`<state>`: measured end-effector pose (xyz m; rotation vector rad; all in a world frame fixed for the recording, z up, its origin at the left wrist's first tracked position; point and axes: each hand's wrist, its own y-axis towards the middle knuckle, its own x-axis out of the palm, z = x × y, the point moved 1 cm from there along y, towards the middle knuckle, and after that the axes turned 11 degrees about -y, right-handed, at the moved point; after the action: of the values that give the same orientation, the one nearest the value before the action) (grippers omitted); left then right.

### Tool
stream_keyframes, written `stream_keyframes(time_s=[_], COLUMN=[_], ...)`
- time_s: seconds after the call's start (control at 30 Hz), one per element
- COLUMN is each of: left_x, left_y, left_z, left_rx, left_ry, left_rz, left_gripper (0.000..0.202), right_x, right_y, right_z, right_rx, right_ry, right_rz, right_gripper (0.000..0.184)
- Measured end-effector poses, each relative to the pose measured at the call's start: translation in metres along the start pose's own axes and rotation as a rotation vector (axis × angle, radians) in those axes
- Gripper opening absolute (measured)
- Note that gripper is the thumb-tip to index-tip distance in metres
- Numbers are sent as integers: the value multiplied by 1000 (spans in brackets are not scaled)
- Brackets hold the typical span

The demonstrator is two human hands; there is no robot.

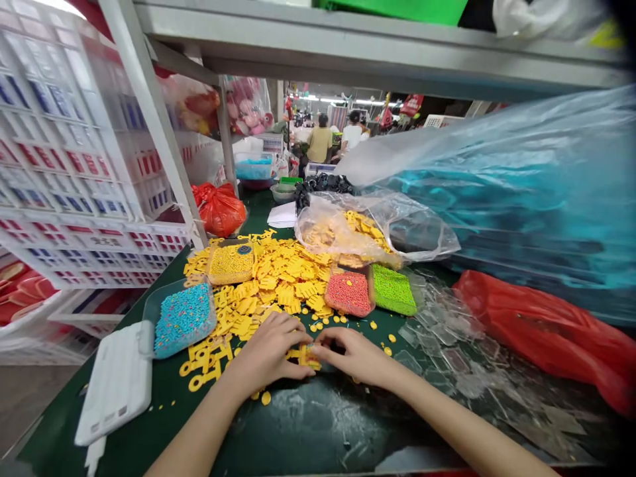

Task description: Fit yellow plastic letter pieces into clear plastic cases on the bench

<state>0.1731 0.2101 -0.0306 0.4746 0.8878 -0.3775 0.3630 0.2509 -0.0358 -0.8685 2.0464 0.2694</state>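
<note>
My left hand curls around a small yellow plastic piece low over the table, thumb on the near side and fingers on the far side. From the right, my right hand pinches at the same piece with thumb and forefinger; its fingertips partly hide the piece. Just beyond the hands spreads a heap of flat yellow plastic parts. Open tubs of small beads stand around it: blue beads, yellow beads, pink beads and green beads.
A white power bank with a cable lies at left. Clear plastic pieces and a red bag lie at right, below a big bag of blue items. White crates and a metal shelf post border the left.
</note>
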Motion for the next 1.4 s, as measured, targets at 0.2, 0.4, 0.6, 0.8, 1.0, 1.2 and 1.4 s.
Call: stream_keyframes(time_s=[0.2, 0.4, 0.6, 0.8, 1.0, 1.2, 1.4], left_x=[-4, -16, -13, -15, -22, -25, -17], left_y=[-4, -8, -8, -10, -12, -13, -9], left_z=[6, -4, -20, -27, -28, -34, -27], left_rx=[210, 109, -23, -198, -357, -399, -313], left_ry=[42, 133, 225, 290, 309, 217, 162], left_rz=[250, 531, 545, 573, 632, 649, 465], left_gripper=[47, 40, 29, 19, 17, 19, 19], right_x=[-16, -149, -199, -95, -36, -15, 1], right_y=[-1, 57, 115, 45, -16, -9, -2], right_z=[-4, 31, 52, 26, 27, 35, 19], right_rx=[-49, 56, 115, -118, -296, -407, -471], right_ry=[273, 37, -54, -72, -243, -310, -387], right_rz=[32, 566, 807, 707, 856, 601, 508], right_gripper=[49, 51, 50, 36, 16, 15, 16])
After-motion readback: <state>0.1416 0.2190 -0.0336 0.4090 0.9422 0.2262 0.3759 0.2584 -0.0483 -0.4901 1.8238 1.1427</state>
